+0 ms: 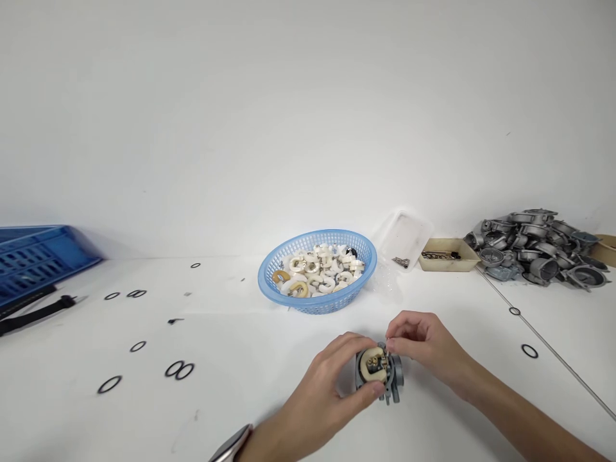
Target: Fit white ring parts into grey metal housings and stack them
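A grey metal carburetor body (pixel 397 372) stands on the white table with its open side up. Seated in it is a cream C-shaped float (pixel 366 369), and brass fittings (pixel 373 364) show in the float's gap. My left hand (pixel 332 391) is closed around the carburetor's left side, fingers at the top and thumb at the bottom edge of the float. At the carburetor's upper right, my right hand (pixel 426 343) pinches a thin metal pin (pixel 387 351) upright near the float's hinge. The pin's upper end is hidden by the fingertips.
Behind the hands sits a blue basket (pixel 269 292) of white and yellowish floats. A translucent tray (pixel 407 237) with small metal pieces, a cream tray (pixel 447 263) and a pile of grey carburetor bodies (pixel 539 247) stand right. Black O-rings (pixel 110 384) and a blue crate (pixel 43 256) lie left.
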The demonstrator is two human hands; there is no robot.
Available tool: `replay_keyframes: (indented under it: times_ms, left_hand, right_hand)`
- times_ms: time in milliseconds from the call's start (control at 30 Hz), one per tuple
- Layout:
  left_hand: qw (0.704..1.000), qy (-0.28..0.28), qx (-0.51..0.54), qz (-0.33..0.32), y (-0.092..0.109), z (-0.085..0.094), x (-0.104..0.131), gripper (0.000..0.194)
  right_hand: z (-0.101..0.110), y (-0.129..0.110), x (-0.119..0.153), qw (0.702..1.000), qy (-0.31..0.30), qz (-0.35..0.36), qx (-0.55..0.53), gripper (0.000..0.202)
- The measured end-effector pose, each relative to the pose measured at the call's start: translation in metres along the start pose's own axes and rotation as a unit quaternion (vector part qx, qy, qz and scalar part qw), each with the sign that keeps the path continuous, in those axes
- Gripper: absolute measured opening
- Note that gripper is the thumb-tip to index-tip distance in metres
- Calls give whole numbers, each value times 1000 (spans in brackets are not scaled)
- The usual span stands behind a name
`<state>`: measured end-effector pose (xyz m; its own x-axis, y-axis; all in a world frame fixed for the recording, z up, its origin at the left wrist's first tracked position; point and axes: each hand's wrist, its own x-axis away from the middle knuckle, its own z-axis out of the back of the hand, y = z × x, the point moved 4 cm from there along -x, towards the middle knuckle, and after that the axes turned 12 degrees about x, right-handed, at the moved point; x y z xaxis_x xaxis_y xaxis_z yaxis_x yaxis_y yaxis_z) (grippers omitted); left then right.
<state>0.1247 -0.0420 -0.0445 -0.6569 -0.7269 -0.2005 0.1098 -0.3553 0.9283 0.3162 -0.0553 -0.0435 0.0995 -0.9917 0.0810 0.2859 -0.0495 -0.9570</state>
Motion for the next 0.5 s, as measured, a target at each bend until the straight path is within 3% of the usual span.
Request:
replay_keyframes:
  times_ms: [500]
  left_hand:
    - [1000,-2,-7,2,-2,0,0,29]
  right_hand:
    - [-1,-2,0,1000,-1,-8,3,16]
